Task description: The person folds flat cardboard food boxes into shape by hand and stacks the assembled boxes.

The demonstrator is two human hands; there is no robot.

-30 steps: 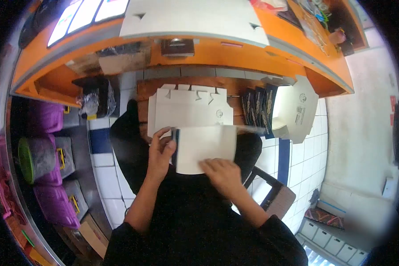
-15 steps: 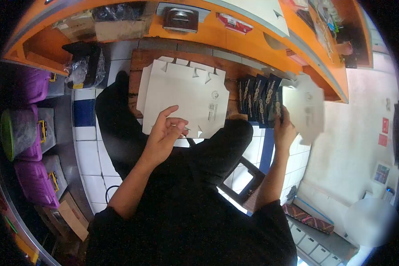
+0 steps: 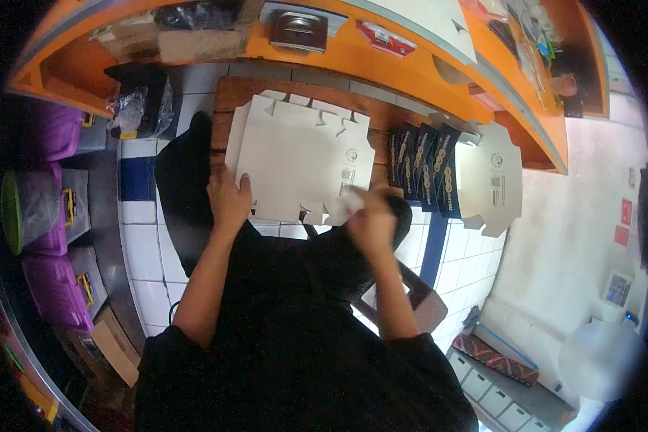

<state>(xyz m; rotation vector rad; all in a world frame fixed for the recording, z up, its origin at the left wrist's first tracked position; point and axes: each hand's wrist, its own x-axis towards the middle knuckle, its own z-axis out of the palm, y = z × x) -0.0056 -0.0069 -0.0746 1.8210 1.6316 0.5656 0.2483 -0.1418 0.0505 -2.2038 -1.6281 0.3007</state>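
Flat white die-cut cardboard sheets (image 3: 295, 158) lie stacked on a low wooden bench (image 3: 230, 92). At the stack's left edge is my left hand (image 3: 229, 200), its thumb on the top sheet and its fingers at the side. My right hand (image 3: 371, 222), blurred by motion, is at the lower right corner of the stack; its fingers are smeared. Dark blue printed boxes (image 3: 425, 167) stand in a row at the bench's right end, the last one with its white lid (image 3: 493, 173) open.
An orange counter (image 3: 425, 65) runs across behind the bench, with a metal container (image 3: 299, 31) on its lower shelf. Purple bins (image 3: 54, 288) line the left side. A brown stool (image 3: 428, 309) is by my right knee. A white wall rises at the right.
A second ago both hands held a folded box over the stack. My right hand has since come back from the row of boxes, and my left hand has moved to the stack's left edge.
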